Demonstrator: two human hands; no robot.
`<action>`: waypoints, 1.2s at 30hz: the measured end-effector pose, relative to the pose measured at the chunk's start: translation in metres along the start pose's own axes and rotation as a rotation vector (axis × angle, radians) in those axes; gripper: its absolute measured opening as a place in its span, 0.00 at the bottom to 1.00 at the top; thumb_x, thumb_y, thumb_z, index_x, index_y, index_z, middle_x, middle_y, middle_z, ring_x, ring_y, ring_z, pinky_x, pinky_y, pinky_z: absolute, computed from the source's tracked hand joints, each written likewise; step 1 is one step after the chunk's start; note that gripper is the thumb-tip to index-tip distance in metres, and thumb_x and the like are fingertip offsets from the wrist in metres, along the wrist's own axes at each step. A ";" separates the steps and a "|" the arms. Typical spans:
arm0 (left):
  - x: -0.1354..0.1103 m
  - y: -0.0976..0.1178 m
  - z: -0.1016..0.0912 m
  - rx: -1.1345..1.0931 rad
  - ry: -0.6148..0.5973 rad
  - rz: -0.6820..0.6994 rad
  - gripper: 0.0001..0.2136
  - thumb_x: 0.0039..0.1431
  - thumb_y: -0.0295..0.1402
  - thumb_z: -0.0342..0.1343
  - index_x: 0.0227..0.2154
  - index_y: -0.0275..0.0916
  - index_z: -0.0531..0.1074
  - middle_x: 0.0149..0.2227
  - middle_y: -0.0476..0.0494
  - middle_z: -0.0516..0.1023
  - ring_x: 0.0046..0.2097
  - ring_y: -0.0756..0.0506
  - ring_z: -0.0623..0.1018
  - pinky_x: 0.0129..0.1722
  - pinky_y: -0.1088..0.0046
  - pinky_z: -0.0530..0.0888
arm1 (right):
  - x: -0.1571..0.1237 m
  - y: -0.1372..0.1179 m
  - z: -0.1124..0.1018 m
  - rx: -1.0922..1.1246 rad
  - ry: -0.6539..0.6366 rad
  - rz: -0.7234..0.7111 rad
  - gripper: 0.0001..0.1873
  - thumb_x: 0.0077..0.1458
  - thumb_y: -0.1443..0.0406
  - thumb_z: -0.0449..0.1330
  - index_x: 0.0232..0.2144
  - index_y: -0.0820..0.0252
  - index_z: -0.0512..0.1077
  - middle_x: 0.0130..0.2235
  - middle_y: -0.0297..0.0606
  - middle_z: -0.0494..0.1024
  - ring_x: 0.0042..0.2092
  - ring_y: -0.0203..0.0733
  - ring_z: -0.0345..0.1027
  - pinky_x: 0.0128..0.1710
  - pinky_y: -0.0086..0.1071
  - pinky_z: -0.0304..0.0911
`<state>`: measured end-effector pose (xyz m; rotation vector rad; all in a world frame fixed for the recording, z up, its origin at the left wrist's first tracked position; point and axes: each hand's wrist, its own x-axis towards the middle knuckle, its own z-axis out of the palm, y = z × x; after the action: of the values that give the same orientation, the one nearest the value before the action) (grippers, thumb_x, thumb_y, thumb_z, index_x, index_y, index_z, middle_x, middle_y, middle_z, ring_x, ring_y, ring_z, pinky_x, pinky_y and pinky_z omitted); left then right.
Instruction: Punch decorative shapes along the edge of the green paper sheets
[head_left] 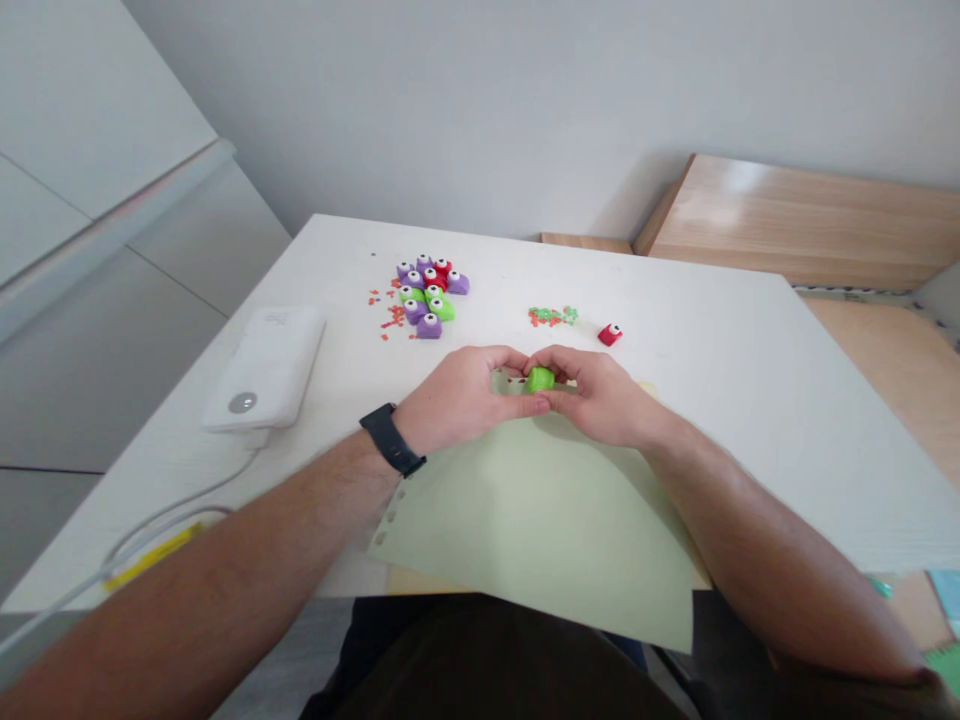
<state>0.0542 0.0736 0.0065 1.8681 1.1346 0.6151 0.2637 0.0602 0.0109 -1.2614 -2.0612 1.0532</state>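
Between the fingertips of both hands is a small bright green craft punch (pixel 540 380), set at the upper edge of a pale green sheet of paper (pixel 540 510). My left hand (pixel 480 390) is closed, pinching the paper beside the punch, its thumb near the punch's lower side. My right hand (pixel 596 395) grips the punch from the right, fingers curled behind it. Punched holes run along the paper's left edge, and more show by my left fingers. The paper hangs past the table's front edge. The punch's far side is hidden by my fingers.
Several purple, red and green punches with googly eyes (pixel 431 297) cluster at back left, near orange paper bits (pixel 395 316). Green and orange bits (pixel 553 316) and a red punch (pixel 610 335) lie beyond my hands. A white power bank (pixel 266 365) with a cable stands left.
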 end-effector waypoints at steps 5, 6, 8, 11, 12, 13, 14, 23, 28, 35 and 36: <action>0.000 -0.003 0.001 0.059 0.020 0.009 0.22 0.53 0.49 0.68 0.46 0.41 0.79 0.45 0.47 0.83 0.46 0.41 0.80 0.49 0.64 0.73 | 0.001 0.002 0.002 -0.024 0.010 -0.012 0.10 0.54 0.70 0.61 0.40 0.57 0.76 0.40 0.35 0.81 0.41 0.42 0.73 0.43 0.35 0.65; 0.000 -0.003 0.001 0.070 0.024 0.012 0.22 0.53 0.49 0.67 0.46 0.41 0.79 0.45 0.47 0.83 0.46 0.41 0.80 0.49 0.64 0.73 | 0.001 0.002 0.002 -0.034 0.011 -0.011 0.10 0.54 0.70 0.61 0.40 0.57 0.76 0.40 0.35 0.81 0.41 0.42 0.72 0.43 0.35 0.65; 0.000 -0.003 0.002 0.081 0.032 0.023 0.22 0.54 0.49 0.67 0.46 0.41 0.79 0.45 0.47 0.83 0.46 0.41 0.80 0.49 0.64 0.72 | 0.002 0.002 0.002 -0.057 0.014 -0.009 0.11 0.54 0.70 0.61 0.41 0.57 0.76 0.39 0.35 0.81 0.40 0.42 0.72 0.43 0.35 0.64; 0.000 -0.004 0.002 0.085 0.037 0.037 0.21 0.54 0.48 0.67 0.46 0.40 0.79 0.45 0.47 0.83 0.46 0.42 0.80 0.49 0.65 0.72 | 0.003 0.003 0.002 -0.064 0.019 -0.015 0.10 0.55 0.70 0.61 0.40 0.57 0.75 0.39 0.35 0.81 0.40 0.42 0.72 0.42 0.35 0.64; 0.001 -0.004 0.002 0.084 0.035 0.038 0.21 0.54 0.49 0.67 0.46 0.40 0.79 0.45 0.47 0.83 0.46 0.42 0.80 0.49 0.65 0.72 | 0.003 0.003 0.003 -0.064 0.018 -0.017 0.10 0.55 0.70 0.61 0.40 0.57 0.75 0.39 0.35 0.81 0.40 0.42 0.72 0.42 0.34 0.64; 0.001 -0.004 0.002 0.083 0.038 0.038 0.21 0.54 0.49 0.67 0.45 0.40 0.79 0.44 0.47 0.83 0.45 0.42 0.81 0.48 0.65 0.72 | 0.003 0.004 0.003 -0.064 0.017 -0.017 0.10 0.55 0.71 0.60 0.40 0.57 0.75 0.38 0.35 0.81 0.40 0.42 0.72 0.41 0.34 0.64; 0.001 -0.005 0.002 0.082 0.039 0.036 0.22 0.54 0.50 0.66 0.45 0.40 0.79 0.44 0.47 0.83 0.45 0.41 0.81 0.48 0.65 0.72 | 0.004 0.004 0.003 -0.067 0.015 -0.016 0.10 0.55 0.71 0.60 0.39 0.57 0.75 0.38 0.35 0.81 0.40 0.42 0.72 0.41 0.34 0.63; 0.001 -0.006 -0.003 0.000 0.001 -0.032 0.26 0.50 0.52 0.68 0.48 0.41 0.79 0.48 0.46 0.83 0.49 0.40 0.80 0.53 0.64 0.73 | 0.003 0.001 0.002 -0.099 0.024 -0.020 0.11 0.56 0.69 0.61 0.42 0.57 0.75 0.39 0.36 0.81 0.40 0.43 0.72 0.43 0.36 0.65; -0.003 -0.009 -0.010 0.053 0.009 -0.054 0.21 0.57 0.46 0.64 0.50 0.42 0.78 0.48 0.47 0.83 0.49 0.41 0.80 0.52 0.63 0.73 | 0.000 0.004 -0.004 -0.082 0.038 -0.006 0.13 0.58 0.65 0.63 0.46 0.57 0.75 0.41 0.37 0.81 0.42 0.43 0.72 0.46 0.38 0.66; -0.004 -0.009 -0.013 0.091 0.031 -0.106 0.15 0.59 0.41 0.59 0.46 0.41 0.78 0.41 0.48 0.84 0.40 0.43 0.81 0.44 0.65 0.73 | 0.002 0.016 -0.010 -0.023 0.096 -0.008 0.17 0.59 0.63 0.63 0.50 0.57 0.74 0.43 0.38 0.80 0.42 0.43 0.72 0.47 0.41 0.68; -0.005 -0.009 -0.013 0.077 0.025 -0.108 0.15 0.59 0.41 0.59 0.46 0.42 0.78 0.40 0.49 0.84 0.40 0.43 0.81 0.44 0.66 0.73 | 0.004 0.019 -0.010 -0.002 0.123 -0.004 0.18 0.59 0.62 0.63 0.51 0.56 0.73 0.43 0.38 0.79 0.41 0.43 0.71 0.47 0.41 0.68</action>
<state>0.0380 0.0770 0.0055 1.8548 1.2828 0.5416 0.2795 0.0723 0.0015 -1.2892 -1.9727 0.9477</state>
